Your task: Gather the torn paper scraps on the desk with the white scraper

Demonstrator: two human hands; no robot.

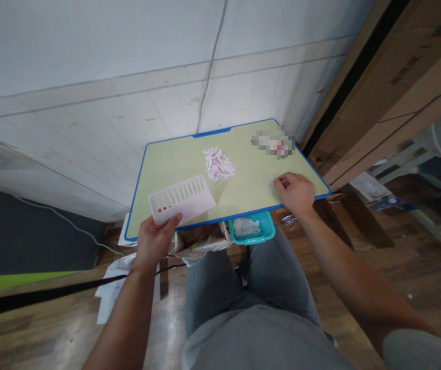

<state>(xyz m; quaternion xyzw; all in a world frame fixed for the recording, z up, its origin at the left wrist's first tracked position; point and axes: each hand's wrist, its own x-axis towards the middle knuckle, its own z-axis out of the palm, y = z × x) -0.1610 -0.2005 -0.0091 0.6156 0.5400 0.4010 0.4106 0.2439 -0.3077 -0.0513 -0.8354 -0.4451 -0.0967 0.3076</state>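
Observation:
My left hand [157, 237] grips a white plastic slotted panel [195, 204] by its near left edge, thumb on top. The panel has a row of long slots and is held over the left part of a pale green table [243, 192] with a blue rim. A pile of small white and pinkish flakes [218, 164] lies near the table's middle, beyond the panel. Over the table's right side is my right hand [295, 192], fingers curled inward. What those fingers hold, if anything, is hidden.
A blurred-out item [272, 143] lies at the table's far right. Below the near edge are a turquoise basket [262, 239] with white material inside and an open bag [205, 244]. Cardboard boxes [359, 118] stand at right, and a white wall [128, 113] rises behind the table.

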